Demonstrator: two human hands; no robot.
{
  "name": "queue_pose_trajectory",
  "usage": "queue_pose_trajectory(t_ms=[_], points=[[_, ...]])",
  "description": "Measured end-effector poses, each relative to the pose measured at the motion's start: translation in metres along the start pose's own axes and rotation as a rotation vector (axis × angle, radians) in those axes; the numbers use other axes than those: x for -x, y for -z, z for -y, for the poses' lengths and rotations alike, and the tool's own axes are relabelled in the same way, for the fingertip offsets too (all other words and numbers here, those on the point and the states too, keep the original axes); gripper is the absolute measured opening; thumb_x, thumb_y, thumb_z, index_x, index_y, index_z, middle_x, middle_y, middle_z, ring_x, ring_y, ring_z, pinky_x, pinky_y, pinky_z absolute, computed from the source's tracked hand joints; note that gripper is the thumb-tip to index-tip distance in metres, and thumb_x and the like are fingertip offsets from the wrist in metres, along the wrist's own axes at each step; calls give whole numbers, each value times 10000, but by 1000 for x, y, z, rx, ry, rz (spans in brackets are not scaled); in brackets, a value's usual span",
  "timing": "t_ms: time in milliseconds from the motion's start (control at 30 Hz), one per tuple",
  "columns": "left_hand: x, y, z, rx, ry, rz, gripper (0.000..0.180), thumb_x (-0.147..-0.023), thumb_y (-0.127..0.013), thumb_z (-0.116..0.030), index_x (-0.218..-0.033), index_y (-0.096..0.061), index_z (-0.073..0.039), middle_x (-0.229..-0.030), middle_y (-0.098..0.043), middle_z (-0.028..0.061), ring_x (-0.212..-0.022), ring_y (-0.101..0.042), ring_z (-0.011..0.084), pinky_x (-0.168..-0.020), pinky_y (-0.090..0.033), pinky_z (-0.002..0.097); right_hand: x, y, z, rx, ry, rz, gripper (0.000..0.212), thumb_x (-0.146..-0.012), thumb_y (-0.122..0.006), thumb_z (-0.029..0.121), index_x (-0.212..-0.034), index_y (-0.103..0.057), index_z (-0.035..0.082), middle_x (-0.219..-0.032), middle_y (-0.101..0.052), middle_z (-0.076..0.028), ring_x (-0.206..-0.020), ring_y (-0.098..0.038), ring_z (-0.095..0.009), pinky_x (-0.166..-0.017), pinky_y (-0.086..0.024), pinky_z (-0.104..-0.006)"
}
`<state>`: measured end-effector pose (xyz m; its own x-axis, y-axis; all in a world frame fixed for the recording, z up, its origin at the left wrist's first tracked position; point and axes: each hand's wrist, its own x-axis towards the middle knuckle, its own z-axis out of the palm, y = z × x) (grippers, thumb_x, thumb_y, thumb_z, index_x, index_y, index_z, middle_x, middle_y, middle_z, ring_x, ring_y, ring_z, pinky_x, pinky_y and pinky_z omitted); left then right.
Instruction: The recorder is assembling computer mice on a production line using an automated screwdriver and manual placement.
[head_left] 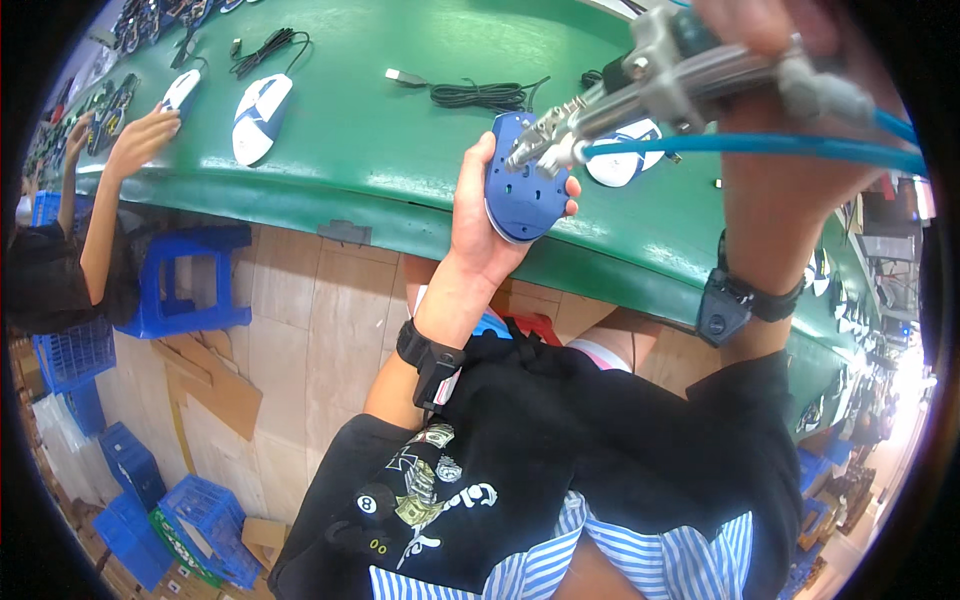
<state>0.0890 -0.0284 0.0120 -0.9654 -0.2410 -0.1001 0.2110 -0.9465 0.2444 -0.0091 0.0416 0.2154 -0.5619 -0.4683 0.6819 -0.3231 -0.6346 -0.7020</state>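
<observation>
On the floor on my side of the green table [360,130], left, a blue crate [215,500] stands; its contents are unclear. Over the table's near edge, my left hand [475,225] wraps a blue mouse [530,205], underside up. Above the table, rightward, my right hand [840,60] grips a metal tool [650,92].

Black printed shirt [640,430], blue-striped collar [680,560], black wristbands [435,365]

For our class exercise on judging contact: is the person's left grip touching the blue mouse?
Touching. The head view shows it: the left grip wraps the blue mouse, thumb along its left edge, fingertips showing at its right edge.
</observation>
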Motion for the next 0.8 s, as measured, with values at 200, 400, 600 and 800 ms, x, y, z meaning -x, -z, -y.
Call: queue_pose_trajectory(t_ms=[200, 400, 600, 800], points=[[-2, 0, 0, -5, 28, 32, 555, -1018, -353, -482, -1253, -556, -23, -1035, -672, 149, -834, -680, 286, -715, -576, 416, 21, -10, -12, 106, -52, -127, 150, -962, -540, 111, -1067, -492, 15, -536, -378, 26, -429, -443, -104, -483, -414, -228], [0, -2, -2, -16, 31, -6, 557, -1013, -363, -488, -1237, -574, -24, -1040, -674, 150, -835, -685, 280, -720, -581, 415, 24, -14, -18, 145, -67, -139, 161, -958, -540, 108, -1079, -485, 18, -535, -370, 27, -428, -437, -106, -483, -412, -229], [2, -7, -2, -57, 22, -40, 552, -1013, -365, -483, -1241, -570, -24, -1063, -676, 148, -847, -689, 278, -732, -585, 412, 27, -11, -22, 233, -21, -52, 174, -953, -541, 105, -1092, -478, 21, -533, -362, 27, -427, -431, -107, -484, -409, -230], [2, 1, -9, -48, 4, 55, 531, -1019, -361, -475, -1244, -561, -37, -1100, -669, 159, -893, -683, 290, -750, -586, 415, 11, -5, -8, 319, 132, 77, 188, -949, -541, 101, -1105, -471, 23, -532, -354, 28, -426, -426, -109, -485, -407, -231]])
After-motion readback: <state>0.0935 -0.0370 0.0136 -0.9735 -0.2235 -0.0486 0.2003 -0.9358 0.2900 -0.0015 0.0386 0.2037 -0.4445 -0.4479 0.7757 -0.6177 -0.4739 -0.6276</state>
